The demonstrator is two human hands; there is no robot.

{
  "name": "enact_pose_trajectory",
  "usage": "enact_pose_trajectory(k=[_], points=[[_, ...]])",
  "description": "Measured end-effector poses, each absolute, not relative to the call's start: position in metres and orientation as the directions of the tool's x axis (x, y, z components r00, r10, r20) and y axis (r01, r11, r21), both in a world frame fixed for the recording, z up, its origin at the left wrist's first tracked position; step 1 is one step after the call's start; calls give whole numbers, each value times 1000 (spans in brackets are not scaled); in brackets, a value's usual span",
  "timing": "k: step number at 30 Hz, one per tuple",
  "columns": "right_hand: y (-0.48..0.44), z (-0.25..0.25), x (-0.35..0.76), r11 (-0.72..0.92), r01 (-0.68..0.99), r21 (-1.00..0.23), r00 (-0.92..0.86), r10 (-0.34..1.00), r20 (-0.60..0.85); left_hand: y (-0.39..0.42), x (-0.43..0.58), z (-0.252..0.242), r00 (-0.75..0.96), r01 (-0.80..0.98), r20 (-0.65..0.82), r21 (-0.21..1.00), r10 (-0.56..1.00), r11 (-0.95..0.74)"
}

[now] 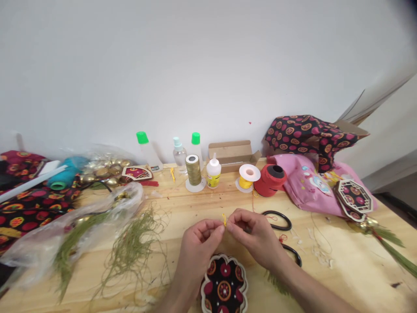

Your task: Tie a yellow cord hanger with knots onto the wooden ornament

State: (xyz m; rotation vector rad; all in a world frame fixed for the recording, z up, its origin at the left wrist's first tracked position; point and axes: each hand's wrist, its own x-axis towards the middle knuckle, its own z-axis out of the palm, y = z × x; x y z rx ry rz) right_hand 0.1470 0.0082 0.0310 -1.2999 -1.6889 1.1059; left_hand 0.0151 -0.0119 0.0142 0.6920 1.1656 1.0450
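A short piece of yellow cord point(224, 218) is pinched between the fingertips of both hands above the table. My left hand point(202, 238) is closed on it from the left, thumb against forefinger. From the right, my right hand point(250, 232) is closed on it in the same way, the two hands almost touching. Just below them lies a flower-shaped ornament point(224, 282) with a pale scalloped wooden rim and dark patterned fabric. Black-handled scissors point(280, 221) lie beside my right hand, partly hidden by the forearm.
Along the wall stand an olive thread spool point(193, 171), a glue bottle point(213, 172), a yellow cord spool point(249, 174) and a red thread cone point(271, 179). Loose green threads point(135, 243) and a plastic bag point(94, 221) lie left. A pink bag point(304, 187) lies right.
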Motion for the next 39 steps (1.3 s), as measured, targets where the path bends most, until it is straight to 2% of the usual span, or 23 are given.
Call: enact_pose_trajectory(k=[2,5,10,16,19,21,24,27,29,33,39], points=[[9,30,147,14,254,-967,-249,967,-52,-11,15,14,54,-288,-382,879,923,381],[10,30,147,-59,176,-983,-261,960,-104,-10,15,15,54,-283,-373,884,926,372],[10,31,147,-81,160,-984,-252,960,-119,-9,15,16,61,-323,-384,866,921,382],[8,25,146,-24,213,-977,-247,966,-78,-8,16,19,68,-371,-434,825,898,427],[9,23,146,71,276,-959,-240,971,3,-7,16,20,64,-393,-444,812,894,432],[10,23,146,219,358,-908,-243,960,135,-7,16,20,94,-429,-446,789,890,440],[11,23,148,482,431,-762,-302,874,382,-7,14,17,181,-499,-426,737,886,456],[12,26,153,629,397,-668,-395,774,495,-7,11,15,262,-552,-420,673,869,492],[12,29,155,635,365,-681,-413,766,492,-7,9,14,320,-582,-423,619,848,528],[12,33,157,575,370,-730,-333,815,473,-6,6,15,403,-601,-421,548,813,582],[11,30,155,642,401,-654,-365,766,529,-7,5,14,447,-601,-407,522,796,605]])
